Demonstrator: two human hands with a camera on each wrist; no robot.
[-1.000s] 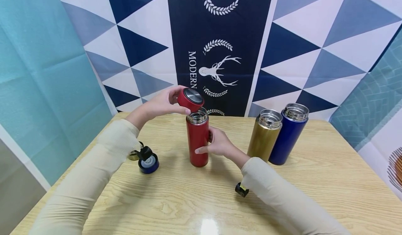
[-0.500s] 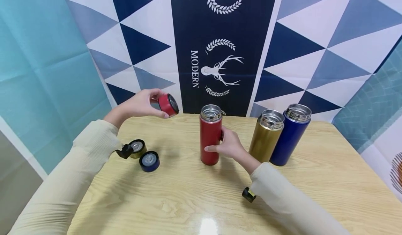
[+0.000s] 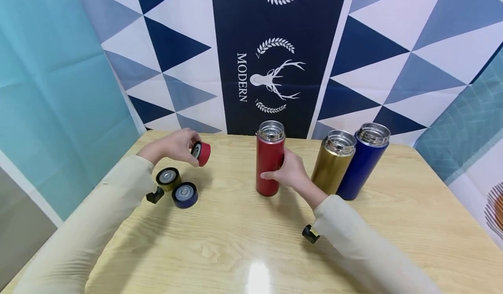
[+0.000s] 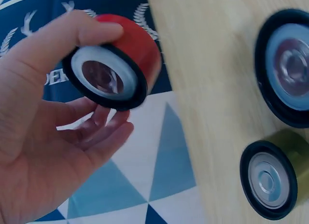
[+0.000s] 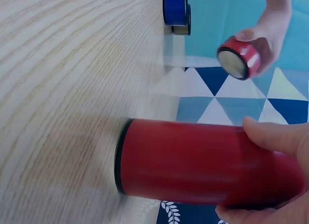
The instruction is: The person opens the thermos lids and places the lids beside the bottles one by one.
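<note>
My left hand (image 3: 177, 146) pinches a red lid (image 3: 203, 153) between thumb and fingers, above the table and behind two other lids. In the left wrist view the red lid (image 4: 140, 45) is tilted so its pale inner side and black rim show. My right hand (image 3: 290, 170) grips the side of a red thermos bottle (image 3: 268, 167), which stands upright with its steel mouth uncovered. Its black-edged base meets the table in the right wrist view. On the table, a gold lid (image 3: 168, 179) and a blue lid (image 3: 184, 195) lie with inner sides up.
To the right of the red bottle stand a gold thermos bottle (image 3: 334, 160) and a blue thermos bottle (image 3: 363, 160), side by side with uncovered mouths. A patterned cloth (image 3: 180, 58) hangs behind the wooden table (image 3: 235, 241).
My left hand has carried the red lid left and down, away from the bottle's mouth, and turned it over. The red bottle, in my right hand's grip, has shifted slightly right.
</note>
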